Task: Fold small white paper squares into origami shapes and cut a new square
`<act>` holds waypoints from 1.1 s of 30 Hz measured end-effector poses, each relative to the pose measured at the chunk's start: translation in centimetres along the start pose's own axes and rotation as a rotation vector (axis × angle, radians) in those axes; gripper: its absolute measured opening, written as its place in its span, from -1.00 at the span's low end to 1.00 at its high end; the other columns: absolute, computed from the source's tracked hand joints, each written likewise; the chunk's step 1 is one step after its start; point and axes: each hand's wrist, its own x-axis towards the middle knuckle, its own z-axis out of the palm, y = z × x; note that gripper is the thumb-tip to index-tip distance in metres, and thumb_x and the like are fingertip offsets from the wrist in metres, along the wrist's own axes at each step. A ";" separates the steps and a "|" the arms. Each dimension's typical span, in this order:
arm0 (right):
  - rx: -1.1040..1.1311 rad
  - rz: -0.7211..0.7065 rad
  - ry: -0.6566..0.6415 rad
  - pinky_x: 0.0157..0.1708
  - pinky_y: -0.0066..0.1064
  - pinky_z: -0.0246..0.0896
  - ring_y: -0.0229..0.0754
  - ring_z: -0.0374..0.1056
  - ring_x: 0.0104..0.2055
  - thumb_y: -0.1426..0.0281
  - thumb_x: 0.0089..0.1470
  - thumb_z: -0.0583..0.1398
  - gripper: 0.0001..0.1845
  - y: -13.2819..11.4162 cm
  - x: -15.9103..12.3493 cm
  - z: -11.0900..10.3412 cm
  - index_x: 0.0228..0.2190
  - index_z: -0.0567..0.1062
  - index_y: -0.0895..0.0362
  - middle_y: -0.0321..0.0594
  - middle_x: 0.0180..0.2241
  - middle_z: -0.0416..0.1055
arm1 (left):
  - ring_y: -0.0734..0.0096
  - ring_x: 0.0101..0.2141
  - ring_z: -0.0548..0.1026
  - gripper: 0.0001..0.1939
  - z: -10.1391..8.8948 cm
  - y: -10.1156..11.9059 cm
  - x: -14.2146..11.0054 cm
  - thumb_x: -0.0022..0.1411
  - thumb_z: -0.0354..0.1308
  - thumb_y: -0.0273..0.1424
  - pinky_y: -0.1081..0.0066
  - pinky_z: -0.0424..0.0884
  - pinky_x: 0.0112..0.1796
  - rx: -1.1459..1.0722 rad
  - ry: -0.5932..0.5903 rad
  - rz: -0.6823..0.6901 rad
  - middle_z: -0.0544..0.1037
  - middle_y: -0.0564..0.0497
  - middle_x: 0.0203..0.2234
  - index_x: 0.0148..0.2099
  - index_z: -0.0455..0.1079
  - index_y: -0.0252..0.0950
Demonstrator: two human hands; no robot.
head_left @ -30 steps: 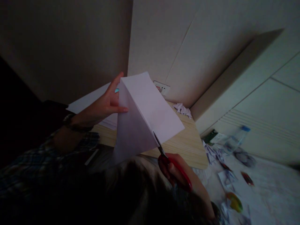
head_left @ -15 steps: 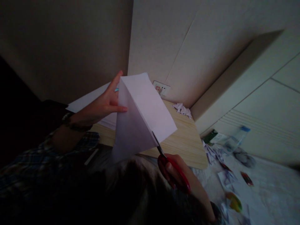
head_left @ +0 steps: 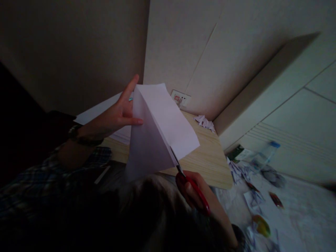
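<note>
A folded sheet of white paper [head_left: 168,119] is held up over the wooden table, its two halves spread apart along the fold. My left hand [head_left: 123,110] grips its left side, thumb on the near face and the other fingers partly hidden behind. In my right hand [head_left: 198,189] are red-handled scissors [head_left: 195,196], with my fingers through the loops. Their dark blades lie at the lower end of the fold, on the paper's bottom edge. More white sheets [head_left: 98,109] lie behind my left wrist.
The pale wooden table [head_left: 212,164] meets the wall, where a socket [head_left: 181,98] sits. Folded paper pieces [head_left: 204,122] lie at its far right corner. To the right, a light surface holds a clear bottle [head_left: 266,155], paper scraps [head_left: 240,171] and a yellow-green item [head_left: 261,225].
The scissors' handles have drawn closer together and shifted slightly left. The right half of the paper has swung a little inward. My left hand keeps its hold.
</note>
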 end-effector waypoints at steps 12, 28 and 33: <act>-0.003 -0.021 -0.084 -0.54 -0.42 -0.11 -0.29 0.01 -0.54 -0.29 0.08 -0.03 -0.32 0.6 0.4 -0.1 -0.52 0.26 0.08 -0.40 -0.59 0.08 | 0.18 0.02 0.50 0.31 0.2 0.4 0.0 -0.07 0.39 -0.58 0.34 0.47 -0.06 0.002 -0.024 0.034 0.47 -0.08 0.16 0.47 -0.45 -0.13; 0.041 -0.092 -0.111 -0.53 -0.37 0.01 -0.21 0.13 -0.50 -0.22 0.18 -0.09 -0.34 0.0 1.0 0.8 -0.57 0.27 0.05 -0.32 -0.58 0.19 | -0.01 0.00 0.53 0.30 -0.4 -0.6 0.1 -0.02 0.45 -0.47 -0.02 0.47 -0.01 0.063 -0.123 0.062 0.49 -0.17 0.13 0.47 -0.43 -0.09; 0.080 -0.106 -0.105 -0.54 -0.37 -0.02 -0.22 0.11 -0.54 -0.25 0.15 -0.10 -0.31 0.1 1.0 0.9 -0.59 0.28 0.05 -0.33 -0.62 0.17 | -0.09 0.06 0.50 0.32 -0.4 -0.8 0.4 0.02 0.43 -0.42 -0.12 0.44 0.01 0.080 -0.158 0.085 0.38 -0.29 0.23 0.46 -0.55 -0.19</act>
